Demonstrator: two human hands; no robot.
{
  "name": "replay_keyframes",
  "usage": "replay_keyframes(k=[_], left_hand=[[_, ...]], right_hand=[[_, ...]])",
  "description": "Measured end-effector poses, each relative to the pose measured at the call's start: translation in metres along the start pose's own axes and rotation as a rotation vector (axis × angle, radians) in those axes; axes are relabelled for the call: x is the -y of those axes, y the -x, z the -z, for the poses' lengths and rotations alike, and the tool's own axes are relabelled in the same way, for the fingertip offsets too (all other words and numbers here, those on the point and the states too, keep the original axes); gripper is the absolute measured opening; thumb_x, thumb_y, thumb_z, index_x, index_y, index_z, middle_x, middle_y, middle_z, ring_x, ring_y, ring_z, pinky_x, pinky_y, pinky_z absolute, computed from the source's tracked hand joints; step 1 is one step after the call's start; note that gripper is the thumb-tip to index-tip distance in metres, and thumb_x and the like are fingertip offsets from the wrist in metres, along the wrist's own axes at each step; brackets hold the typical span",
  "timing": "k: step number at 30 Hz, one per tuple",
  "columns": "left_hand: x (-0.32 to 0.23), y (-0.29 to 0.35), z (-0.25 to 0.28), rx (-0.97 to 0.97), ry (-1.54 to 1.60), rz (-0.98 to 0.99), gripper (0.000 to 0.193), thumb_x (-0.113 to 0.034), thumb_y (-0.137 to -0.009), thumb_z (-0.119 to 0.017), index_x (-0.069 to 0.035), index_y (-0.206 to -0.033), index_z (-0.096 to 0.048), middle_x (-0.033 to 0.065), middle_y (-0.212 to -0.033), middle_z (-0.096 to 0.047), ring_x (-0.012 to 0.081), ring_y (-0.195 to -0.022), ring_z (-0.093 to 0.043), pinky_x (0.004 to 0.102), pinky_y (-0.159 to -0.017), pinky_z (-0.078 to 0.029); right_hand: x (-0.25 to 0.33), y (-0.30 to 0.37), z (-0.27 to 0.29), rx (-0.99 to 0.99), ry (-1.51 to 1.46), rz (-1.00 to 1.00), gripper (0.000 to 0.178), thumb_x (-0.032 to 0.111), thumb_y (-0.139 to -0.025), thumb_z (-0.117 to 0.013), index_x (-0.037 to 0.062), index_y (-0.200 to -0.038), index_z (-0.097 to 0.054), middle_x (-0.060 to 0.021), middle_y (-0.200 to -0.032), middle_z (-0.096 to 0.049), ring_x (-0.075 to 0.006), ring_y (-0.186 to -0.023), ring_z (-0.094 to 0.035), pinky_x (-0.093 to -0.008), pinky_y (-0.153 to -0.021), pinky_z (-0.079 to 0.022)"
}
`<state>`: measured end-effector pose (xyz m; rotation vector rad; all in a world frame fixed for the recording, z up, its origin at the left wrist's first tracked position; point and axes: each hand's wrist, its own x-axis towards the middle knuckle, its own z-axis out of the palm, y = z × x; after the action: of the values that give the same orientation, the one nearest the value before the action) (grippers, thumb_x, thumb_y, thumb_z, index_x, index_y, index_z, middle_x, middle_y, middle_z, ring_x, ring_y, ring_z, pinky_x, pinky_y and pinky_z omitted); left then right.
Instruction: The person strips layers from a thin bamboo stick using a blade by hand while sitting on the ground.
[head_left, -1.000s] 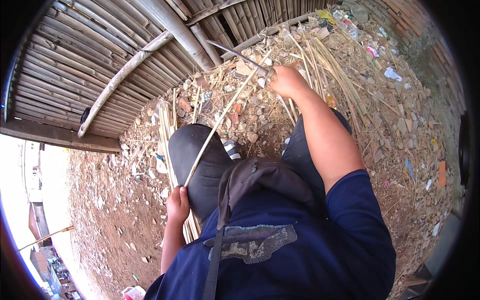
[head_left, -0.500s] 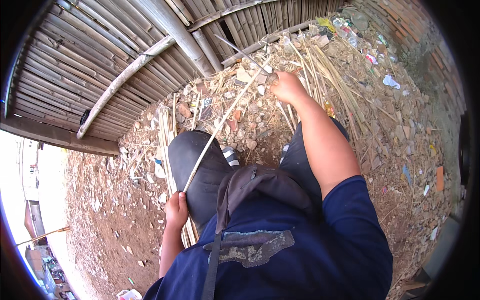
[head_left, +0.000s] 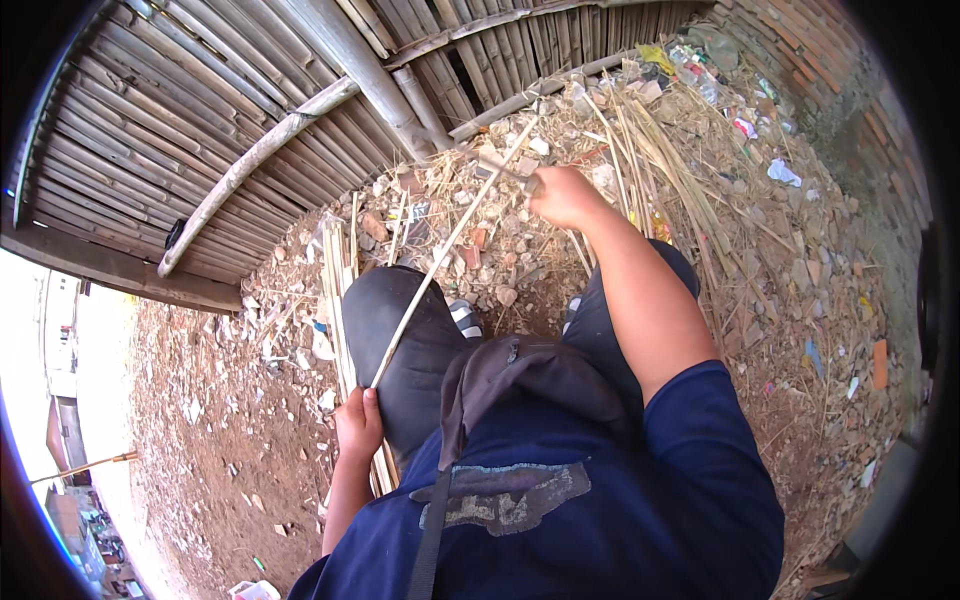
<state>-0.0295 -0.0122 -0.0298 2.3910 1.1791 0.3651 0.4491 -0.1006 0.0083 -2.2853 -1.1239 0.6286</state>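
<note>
Blade (head_left: 513, 178) swung lower — right hand (head_left: 563, 196) gripping it, left hand (head_left: 358, 424) pinching a pale strip (head_left: 439, 259).

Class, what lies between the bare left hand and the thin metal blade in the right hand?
In the head view, a slender, straw-coloured strip runs from the left hand across the dark-trousered left knee to the blurred blade.

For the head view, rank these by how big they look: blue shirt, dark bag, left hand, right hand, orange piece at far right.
Largest to smallest:
1. Blue shirt
2. Dark bag
3. Left hand and right hand: too alike to rank
4. Orange piece
</note>
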Motion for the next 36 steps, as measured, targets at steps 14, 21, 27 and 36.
replay_keyframes(k=[14, 21, 27, 36], left_hand=[[0.002, 0.001, 0.005, 0.037, -0.076, 0.016, 0.04, -0.031, -0.106, -0.047, -0.002, -0.079, -0.053, 0.0254, -0.065, -0.059, 0.0486, -0.064, -0.06, 0.0546, -0.057, -0.044], [0.002, -0.006, 0.008, 0.05, -0.134, 0.0, 0.041, -0.033, -0.105, -0.049, -0.002, -0.078, -0.053, 0.0255, -0.066, -0.06, 0.0487, -0.064, -0.06, 0.056, -0.059, -0.045], [0.0, -0.004, 0.011, 0.048, -0.127, -0.015, 0.042, -0.032, -0.105, -0.048, -0.002, -0.077, -0.052, 0.0252, -0.065, -0.059, 0.0483, -0.063, -0.059, 0.0549, -0.058, -0.045], [0.002, -0.003, 0.005, 0.024, -0.133, 0.024, 0.041, -0.034, -0.104, -0.049, -0.002, -0.079, -0.054, 0.0261, -0.067, -0.06, 0.0489, -0.065, -0.06, 0.056, -0.059, -0.045]], right_hand=[[0.036, 0.031, -0.014, 0.18, 0.161, 0.279, 0.02, 0.024, -0.086, -0.068, 0.0068, -0.096, -0.07, -0.0159, -0.089, -0.071, -0.031, -0.086, -0.07, -0.0449, -0.079, -0.055], [-0.027, -0.016, -0.014, -0.195, 0.02, -0.086, 0.028, 0.018, -0.086, -0.066, 0.005, -0.111, -0.066, -0.0199, -0.103, -0.071, -0.0351, -0.096, -0.069, -0.0445, -0.085, -0.055], [0.046, 0.044, -0.013, 0.156, 0.246, 0.181, 0.02, 0.022, -0.085, -0.067, 0.0098, -0.1, -0.07, -0.0156, -0.098, -0.071, -0.0338, -0.095, -0.07, -0.0458, -0.082, -0.055], [-0.013, -0.009, -0.006, -0.093, 0.056, 0.009, 0.029, 0.021, -0.085, -0.068, 0.0036, -0.109, -0.066, -0.0179, -0.101, -0.07, -0.034, -0.097, -0.068, -0.0437, -0.088, -0.054]])
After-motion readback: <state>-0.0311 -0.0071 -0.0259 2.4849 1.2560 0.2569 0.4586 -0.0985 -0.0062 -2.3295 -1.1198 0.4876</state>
